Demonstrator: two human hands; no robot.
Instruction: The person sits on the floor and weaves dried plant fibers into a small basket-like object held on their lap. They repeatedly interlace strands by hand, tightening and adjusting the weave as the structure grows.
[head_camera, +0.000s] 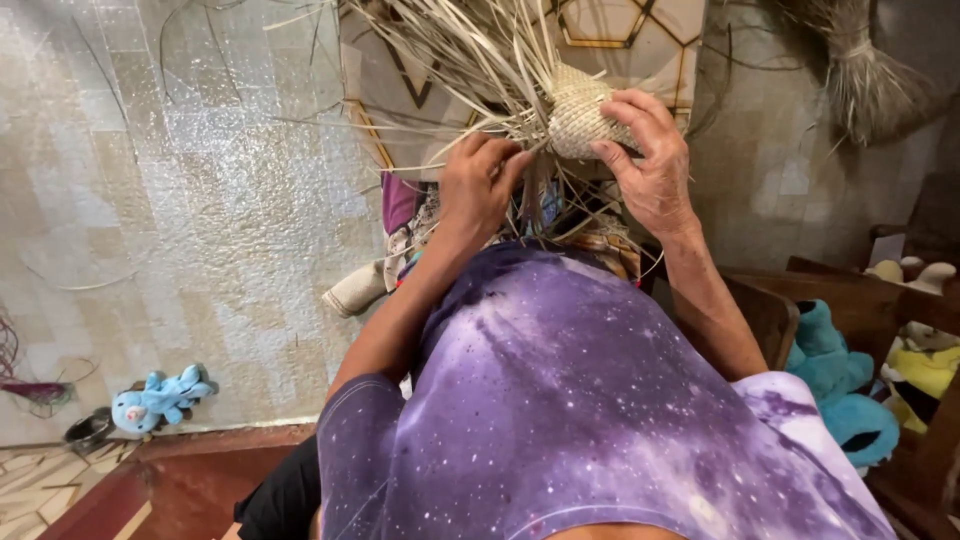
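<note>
Here, a tiled floor (180, 200) spreads below the purple shirt (570, 400). Loose straw strips (450, 50) fan from the small woven piece (578, 118), held up in front. The right hand (650, 160) grips that piece; the left hand (480, 185) pinches its strips. A blue plush toy (160, 395) lies far left.

blue plush toy (160, 396) on floor, teal plush (835, 385), perhaps a dried-fibre bundle (868, 75)

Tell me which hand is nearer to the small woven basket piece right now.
Right. The right hand is on the woven basket piece, fingers curled over its top and side. The left hand sits just below-left of it, pinching the loose straw strands.
</note>
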